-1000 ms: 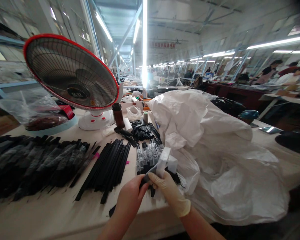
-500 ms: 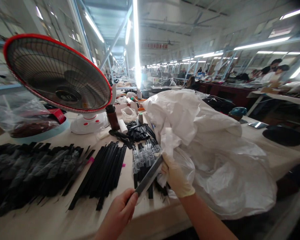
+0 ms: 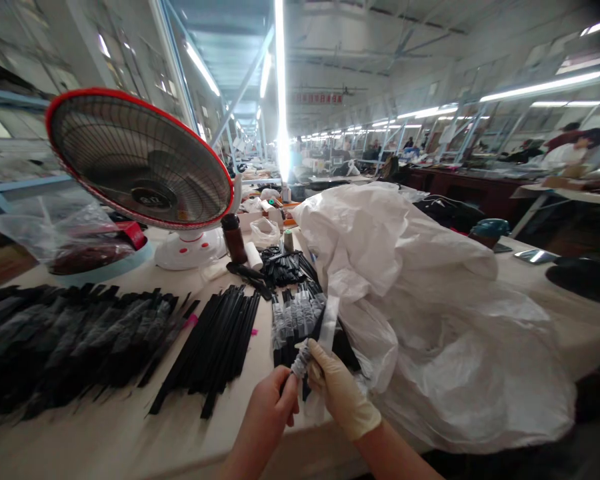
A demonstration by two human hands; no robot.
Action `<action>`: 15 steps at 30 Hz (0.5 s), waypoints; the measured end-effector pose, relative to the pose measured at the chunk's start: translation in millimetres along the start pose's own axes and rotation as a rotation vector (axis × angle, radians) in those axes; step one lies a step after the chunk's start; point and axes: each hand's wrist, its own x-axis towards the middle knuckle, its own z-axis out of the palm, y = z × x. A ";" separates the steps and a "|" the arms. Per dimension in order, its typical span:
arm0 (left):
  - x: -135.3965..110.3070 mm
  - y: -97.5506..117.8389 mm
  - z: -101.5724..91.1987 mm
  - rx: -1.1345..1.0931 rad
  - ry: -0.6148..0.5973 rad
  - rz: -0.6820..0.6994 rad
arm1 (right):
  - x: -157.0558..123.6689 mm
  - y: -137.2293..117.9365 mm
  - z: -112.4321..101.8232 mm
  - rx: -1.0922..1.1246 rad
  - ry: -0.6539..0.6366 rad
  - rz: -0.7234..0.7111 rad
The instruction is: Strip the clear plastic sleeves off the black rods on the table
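a crinkled white plastic sack [image 3: 430, 320] dominates the view. left of the sack stands a round fan with a red rim and black wire grille [image 3: 140, 160], over a white base with red dots [image 3: 190, 252]. further left lie rows of matte black strips [image 3: 210, 347] with a pink tag [image 3: 191, 321]. just before the sack, a cream latex glove [image 3: 341, 393] meets a grey-and-white wrapped bundle [image 3: 301, 360].

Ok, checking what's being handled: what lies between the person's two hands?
In the head view, a twisted grey plastic wrap is pinched between the bare left hand and the gloved right hand.
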 end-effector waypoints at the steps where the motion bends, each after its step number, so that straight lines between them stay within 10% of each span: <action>1: 6.6 -1.9 -1.9 0.075 0.027 -0.007 | 0.8 0.0 -1.2 0.013 -0.012 -0.007; 8: 74.9 -6.0 -2.4 0.343 0.312 -0.011 | 15.2 -30.2 -16.4 0.144 -0.147 0.143; 15: 77.7 17.5 10.2 0.220 0.231 0.178 | 6.3 -28.1 -25.4 -0.010 -0.161 -0.004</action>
